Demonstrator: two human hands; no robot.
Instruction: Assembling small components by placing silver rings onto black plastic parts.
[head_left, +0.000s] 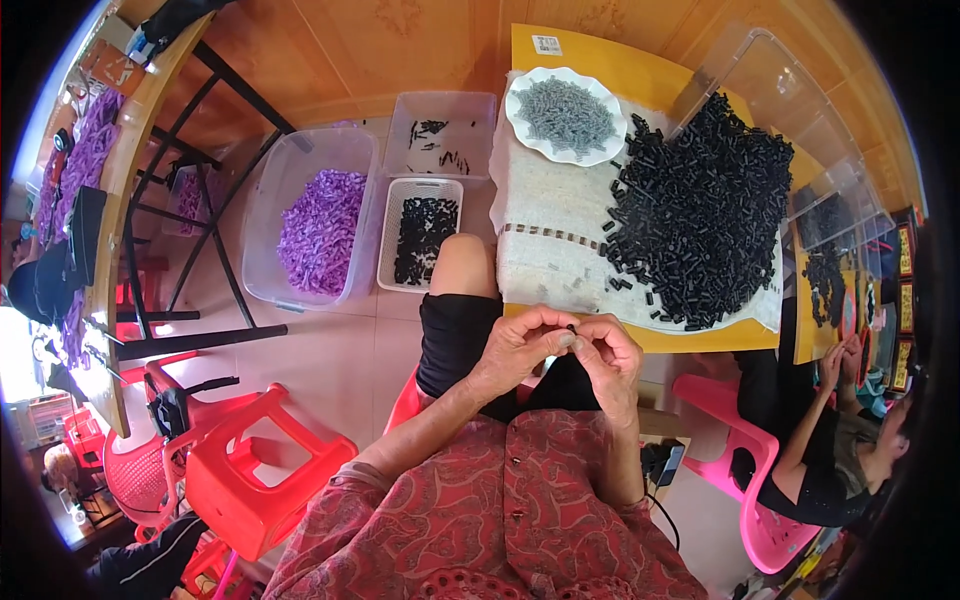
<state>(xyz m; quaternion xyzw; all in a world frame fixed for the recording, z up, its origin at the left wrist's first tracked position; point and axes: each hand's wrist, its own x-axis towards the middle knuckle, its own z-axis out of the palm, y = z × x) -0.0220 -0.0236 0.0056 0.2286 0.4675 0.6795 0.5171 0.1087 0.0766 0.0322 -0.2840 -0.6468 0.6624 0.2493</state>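
Note:
Above my lap, at the table's near edge, my left hand (522,352) and my right hand (610,362) meet fingertip to fingertip. Both are closed in a pinch round a small black piece (571,329), mostly hidden by the fingers. On the cloth-covered table (545,205) ahead lies a big heap of short black tube-like pieces (700,220). A white scalloped plate (517,108) at the far side holds many small grey translucent pieces (568,112).
Left of my knee stand a white basket (388,235) of black parts, a clear bin (395,135) with a few dark parts, and a clear tub (262,225) of purple pieces. A red stool (225,490) is at lower left. Another person (830,440) sits at the right.

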